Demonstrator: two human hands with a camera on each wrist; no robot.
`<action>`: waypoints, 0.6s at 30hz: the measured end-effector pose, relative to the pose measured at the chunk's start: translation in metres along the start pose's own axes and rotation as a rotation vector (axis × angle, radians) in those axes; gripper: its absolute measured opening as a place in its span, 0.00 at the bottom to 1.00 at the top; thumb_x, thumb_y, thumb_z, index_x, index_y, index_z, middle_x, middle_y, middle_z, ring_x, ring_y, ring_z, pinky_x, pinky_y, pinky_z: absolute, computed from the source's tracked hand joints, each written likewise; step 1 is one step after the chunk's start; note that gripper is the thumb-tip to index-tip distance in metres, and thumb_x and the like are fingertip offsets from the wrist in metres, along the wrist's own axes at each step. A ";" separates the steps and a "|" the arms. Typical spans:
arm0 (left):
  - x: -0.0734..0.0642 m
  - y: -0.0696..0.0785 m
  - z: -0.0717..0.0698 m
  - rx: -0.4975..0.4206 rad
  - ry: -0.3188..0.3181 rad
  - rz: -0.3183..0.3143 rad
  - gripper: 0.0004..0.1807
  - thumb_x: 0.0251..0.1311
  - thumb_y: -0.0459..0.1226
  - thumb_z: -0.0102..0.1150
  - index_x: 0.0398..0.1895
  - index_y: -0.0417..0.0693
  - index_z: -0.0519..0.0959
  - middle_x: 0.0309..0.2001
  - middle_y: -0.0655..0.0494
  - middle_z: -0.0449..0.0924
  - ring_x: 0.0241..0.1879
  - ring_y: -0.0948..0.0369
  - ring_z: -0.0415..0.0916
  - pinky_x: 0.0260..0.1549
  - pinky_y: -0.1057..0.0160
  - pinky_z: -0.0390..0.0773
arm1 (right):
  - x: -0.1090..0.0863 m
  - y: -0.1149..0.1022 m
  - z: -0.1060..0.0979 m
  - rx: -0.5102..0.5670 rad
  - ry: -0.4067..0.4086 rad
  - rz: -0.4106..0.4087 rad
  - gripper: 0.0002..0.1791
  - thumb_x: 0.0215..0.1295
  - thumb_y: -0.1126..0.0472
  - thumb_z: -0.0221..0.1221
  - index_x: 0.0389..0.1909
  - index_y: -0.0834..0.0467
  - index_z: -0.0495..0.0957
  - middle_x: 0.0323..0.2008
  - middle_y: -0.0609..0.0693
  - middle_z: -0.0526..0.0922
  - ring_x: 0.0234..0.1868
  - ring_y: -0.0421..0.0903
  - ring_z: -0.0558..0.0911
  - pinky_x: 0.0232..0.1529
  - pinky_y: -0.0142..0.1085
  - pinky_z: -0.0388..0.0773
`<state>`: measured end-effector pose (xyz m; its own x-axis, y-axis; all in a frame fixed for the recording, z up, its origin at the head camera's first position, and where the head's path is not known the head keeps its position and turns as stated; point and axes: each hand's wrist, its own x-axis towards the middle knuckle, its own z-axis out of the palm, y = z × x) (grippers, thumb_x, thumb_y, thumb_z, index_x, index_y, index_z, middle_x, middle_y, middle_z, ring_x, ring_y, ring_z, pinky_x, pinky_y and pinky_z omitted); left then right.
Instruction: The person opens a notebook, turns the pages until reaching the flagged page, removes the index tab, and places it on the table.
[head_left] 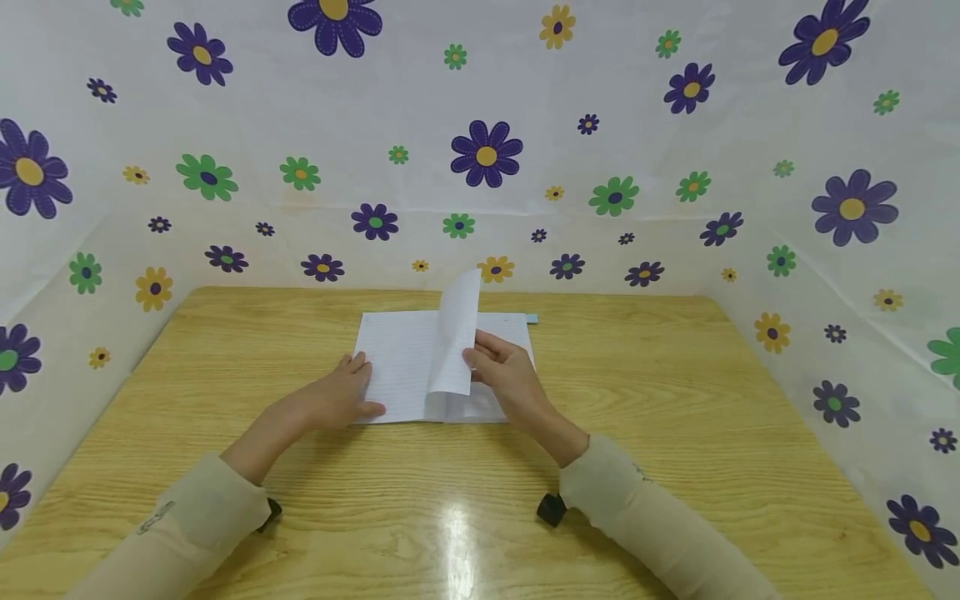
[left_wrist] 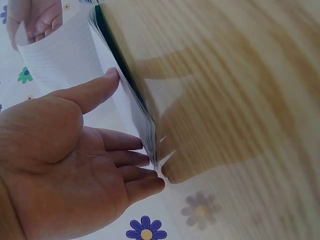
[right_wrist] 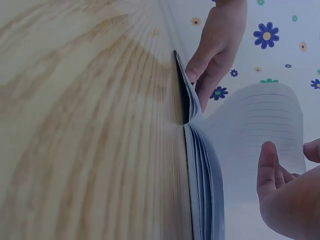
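An open notebook with lined white pages lies on the wooden table. One page stands up from the middle, curving to the right. My right hand pinches this raised page by its edge between thumb and fingers, over the notebook's right half. My left hand rests on the left page near its outer edge, fingers and thumb spread. In the left wrist view, the left hand's thumb and fingertips touch the notebook's side, where a dark green cover shows under the pages.
A light blue tab sticks out at the notebook's upper right corner. The wooden table extends around the notebook. A white sheet with printed flowers hangs behind and along both sides. Dark wrist devices show under the sleeves.
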<state>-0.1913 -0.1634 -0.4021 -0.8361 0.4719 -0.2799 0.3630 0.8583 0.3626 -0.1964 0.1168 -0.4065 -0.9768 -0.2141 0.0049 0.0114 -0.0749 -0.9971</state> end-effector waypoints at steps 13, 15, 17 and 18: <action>-0.011 0.000 -0.013 -0.037 0.017 0.000 0.42 0.78 0.46 0.53 0.75 0.18 0.51 0.77 0.21 0.42 0.77 0.28 0.39 0.74 0.35 0.47 | 0.002 -0.004 0.008 -0.025 0.010 0.050 0.28 0.78 0.55 0.58 0.71 0.66 0.71 0.61 0.58 0.81 0.49 0.48 0.85 0.61 0.46 0.79; -0.011 -0.003 -0.015 -0.048 0.031 -0.005 0.43 0.78 0.47 0.53 0.75 0.19 0.51 0.77 0.22 0.43 0.77 0.30 0.40 0.74 0.36 0.47 | 0.003 -0.003 0.009 -0.029 0.012 0.063 0.28 0.78 0.53 0.57 0.71 0.67 0.71 0.61 0.58 0.81 0.49 0.47 0.85 0.61 0.44 0.79; -0.013 -0.004 -0.020 -0.060 0.052 -0.011 0.43 0.77 0.48 0.54 0.75 0.19 0.51 0.77 0.22 0.44 0.78 0.31 0.41 0.74 0.36 0.49 | 0.004 -0.001 0.010 -0.019 0.008 0.070 0.28 0.79 0.53 0.56 0.70 0.68 0.72 0.62 0.58 0.80 0.50 0.46 0.83 0.61 0.42 0.79; -0.014 -0.005 -0.022 -0.060 0.069 -0.007 0.44 0.77 0.48 0.55 0.75 0.19 0.52 0.77 0.22 0.45 0.78 0.31 0.42 0.74 0.35 0.49 | 0.004 0.000 0.010 -0.018 -0.002 0.070 0.28 0.80 0.52 0.55 0.69 0.68 0.73 0.62 0.58 0.79 0.50 0.46 0.83 0.60 0.40 0.79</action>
<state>-0.1904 -0.1784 -0.3803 -0.8655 0.4492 -0.2219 0.3333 0.8469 0.4143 -0.1980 0.1059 -0.4055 -0.9734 -0.2198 -0.0646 0.0755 -0.0419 -0.9963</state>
